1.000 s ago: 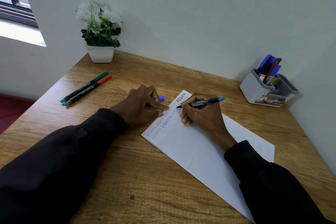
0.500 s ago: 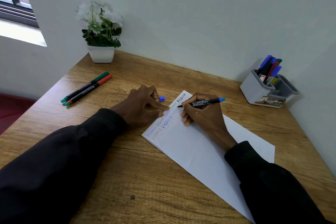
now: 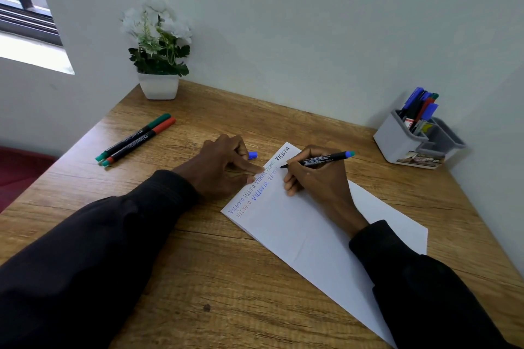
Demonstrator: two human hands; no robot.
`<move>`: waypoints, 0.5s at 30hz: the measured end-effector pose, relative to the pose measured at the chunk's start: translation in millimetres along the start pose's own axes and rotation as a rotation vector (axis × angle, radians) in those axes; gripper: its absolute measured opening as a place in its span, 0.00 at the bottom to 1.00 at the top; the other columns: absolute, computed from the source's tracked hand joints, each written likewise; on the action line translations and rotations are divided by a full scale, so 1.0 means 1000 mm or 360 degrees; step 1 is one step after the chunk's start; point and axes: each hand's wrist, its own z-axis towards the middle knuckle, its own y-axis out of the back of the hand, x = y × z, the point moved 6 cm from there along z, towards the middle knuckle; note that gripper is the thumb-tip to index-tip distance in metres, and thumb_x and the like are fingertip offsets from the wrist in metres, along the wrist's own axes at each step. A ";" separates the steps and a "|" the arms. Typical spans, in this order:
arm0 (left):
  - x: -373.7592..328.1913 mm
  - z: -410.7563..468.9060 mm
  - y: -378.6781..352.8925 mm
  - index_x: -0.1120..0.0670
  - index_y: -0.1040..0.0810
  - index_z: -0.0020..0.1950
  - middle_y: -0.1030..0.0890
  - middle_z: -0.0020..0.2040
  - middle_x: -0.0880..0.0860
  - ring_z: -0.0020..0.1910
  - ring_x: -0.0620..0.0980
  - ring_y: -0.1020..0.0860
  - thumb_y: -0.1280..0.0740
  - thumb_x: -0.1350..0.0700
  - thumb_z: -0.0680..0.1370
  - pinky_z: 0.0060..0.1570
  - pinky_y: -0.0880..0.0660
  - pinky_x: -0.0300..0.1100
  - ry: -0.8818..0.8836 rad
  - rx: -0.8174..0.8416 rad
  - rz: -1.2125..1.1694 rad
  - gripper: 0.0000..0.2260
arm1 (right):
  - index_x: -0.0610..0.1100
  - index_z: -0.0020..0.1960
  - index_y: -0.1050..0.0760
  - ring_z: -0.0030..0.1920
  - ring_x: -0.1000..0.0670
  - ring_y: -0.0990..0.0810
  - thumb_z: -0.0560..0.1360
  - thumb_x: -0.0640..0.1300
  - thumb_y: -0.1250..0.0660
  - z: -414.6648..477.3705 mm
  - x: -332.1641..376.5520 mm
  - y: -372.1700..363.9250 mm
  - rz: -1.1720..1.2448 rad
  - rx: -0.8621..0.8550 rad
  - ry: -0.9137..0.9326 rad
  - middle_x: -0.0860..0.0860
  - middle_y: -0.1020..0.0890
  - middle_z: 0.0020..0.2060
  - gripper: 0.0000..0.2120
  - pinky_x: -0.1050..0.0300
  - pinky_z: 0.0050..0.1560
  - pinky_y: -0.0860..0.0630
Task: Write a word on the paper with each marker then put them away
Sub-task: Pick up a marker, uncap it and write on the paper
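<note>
A white paper (image 3: pixel 306 238) lies slanted on the wooden desk, with the same word written several times in different colours along its upper left edge. My right hand (image 3: pixel 317 176) grips a black marker with a blue end (image 3: pixel 323 160), its tip touching the paper near the top corner. My left hand (image 3: pixel 226 167) rests on the desk with a fingertip on the paper's edge, and a blue cap (image 3: pixel 253 155) sticks out from its curled fingers. A green marker (image 3: pixel 136 134) and a red marker (image 3: pixel 141 140) lie capped side by side at the desk's left.
A grey pen holder (image 3: pixel 397 139) with several markers stands at the back right by the wall. A white pot of white flowers (image 3: pixel 158 85) sits at the back left corner. The desk's left edge drops off beside the two markers.
Almost nothing moved. The marker tip shifted very slightly on the paper; my left hand stays put on the paper's edge.
</note>
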 end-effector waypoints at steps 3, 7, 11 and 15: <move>-0.002 -0.002 0.001 0.35 0.32 0.37 0.33 0.46 0.39 0.46 0.41 0.32 0.27 0.52 0.74 0.42 0.34 0.36 0.0009 0.0002 -0.0015 0.17 | 0.29 0.43 0.22 0.27 0.42 0.18 0.76 0.27 0.33 0.000 -0.002 0.002 0.0057 0.0004 0.0003 0.37 0.16 0.31 0.03 0.55 0.28 0.21; 0.001 -0.001 0.003 0.35 0.26 0.43 0.30 0.47 0.43 0.46 0.43 0.32 0.26 0.52 0.73 0.43 0.34 0.36 -0.0001 -0.0053 -0.0007 0.13 | 0.29 0.45 0.22 0.28 0.43 0.18 0.78 0.29 0.32 0.005 -0.006 0.004 0.0161 0.0030 -0.0071 0.38 0.16 0.32 0.04 0.55 0.28 0.22; 0.018 0.001 0.021 0.45 0.19 0.58 0.28 0.51 0.47 0.49 0.45 0.30 0.25 0.54 0.72 0.44 0.32 0.35 0.0148 -0.0456 -0.0102 0.15 | 0.34 0.46 0.22 0.29 0.45 0.19 0.78 0.30 0.31 0.007 -0.007 0.006 0.0346 0.0061 -0.0149 0.38 0.17 0.33 0.03 0.56 0.28 0.23; 0.027 -0.001 0.020 0.48 0.18 0.58 0.26 0.53 0.48 0.51 0.45 0.28 0.25 0.51 0.71 0.47 0.26 0.38 0.0294 -0.0445 -0.0072 0.16 | 0.33 0.47 0.21 0.30 0.46 0.18 0.79 0.31 0.32 0.009 -0.004 0.005 0.0467 0.0166 -0.0178 0.38 0.16 0.35 0.02 0.58 0.30 0.21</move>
